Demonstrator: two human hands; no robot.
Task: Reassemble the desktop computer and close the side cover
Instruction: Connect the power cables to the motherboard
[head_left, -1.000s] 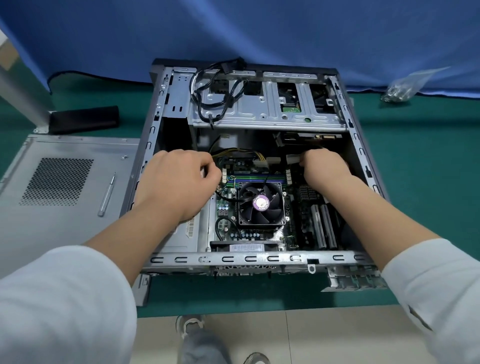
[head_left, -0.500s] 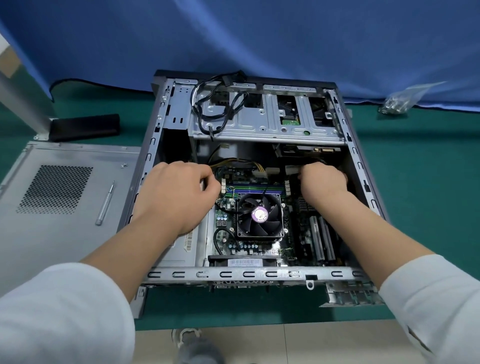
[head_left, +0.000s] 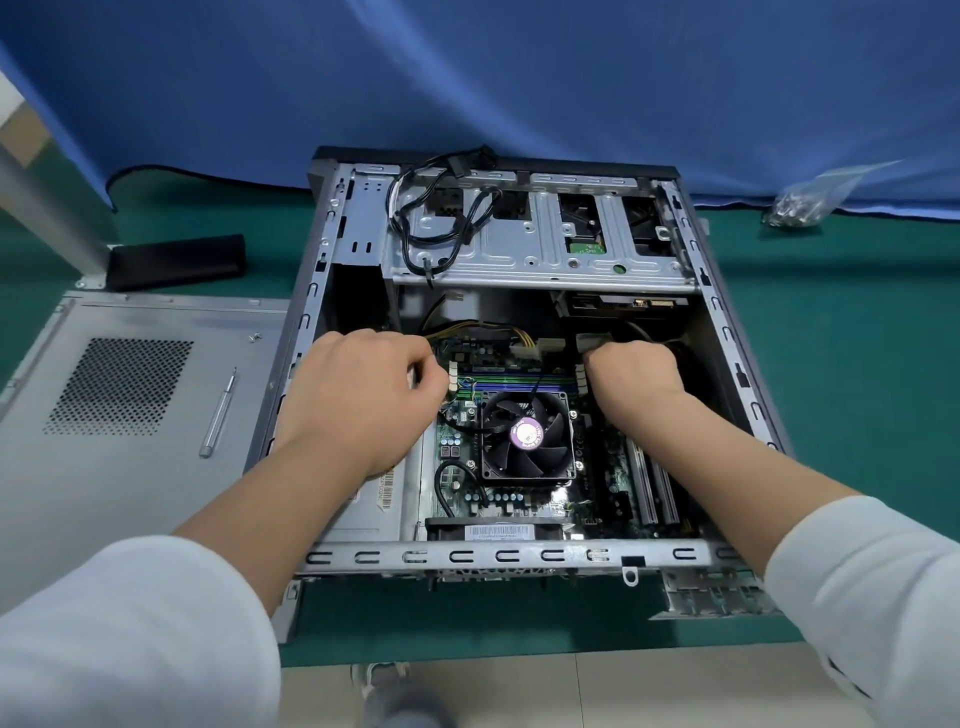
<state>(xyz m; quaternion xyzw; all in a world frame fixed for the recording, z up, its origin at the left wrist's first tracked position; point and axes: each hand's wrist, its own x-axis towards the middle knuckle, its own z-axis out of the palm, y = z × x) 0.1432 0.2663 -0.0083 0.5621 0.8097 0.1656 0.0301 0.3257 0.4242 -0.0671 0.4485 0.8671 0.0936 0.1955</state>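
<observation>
Head view, near to far. Closest, two white sleeves (head_left: 119, 639) at the lower corners, forearms reaching in over the near rim of the computer case (head_left: 467, 556), lying open-side up on green matting. Just right of that rim, a loose metal bracket (head_left: 711, 597) on the mat.

Past the rim, the cooler fan (head_left: 527, 434) mid-board, untouched. Just beyond it, the memory slots (head_left: 514, 382), with the left hand (head_left: 358, 395) at their left end and the right hand (head_left: 631, 376) at their right end. Both with fingers curled tight, knuckles up, fingertips hidden underneath; cannot tell whether pinching a latch, pressing down, or holding nothing.

Compared with a second ago: barely any change. Same two stations at the slot ends, same curled fingers; only a slight shift of the viewpoint. Probably a seating push on the memory or its end clips, held rather than finished. Cannot see whether the clips are closed.

Left of the case, the side cover (head_left: 130, 415) flat on the mat and well apart from the opening, a screwdriver (head_left: 218, 415) lying on it. Closing not yet begun.

Farther back, the drive cage (head_left: 519, 254) with loose black cables (head_left: 441, 228) draped over it, unplugged at the free ends. Farthest, a bag of screws (head_left: 795, 208) by the blue cloth (head_left: 519, 78). Much of the reassembly likely still ahead.
</observation>
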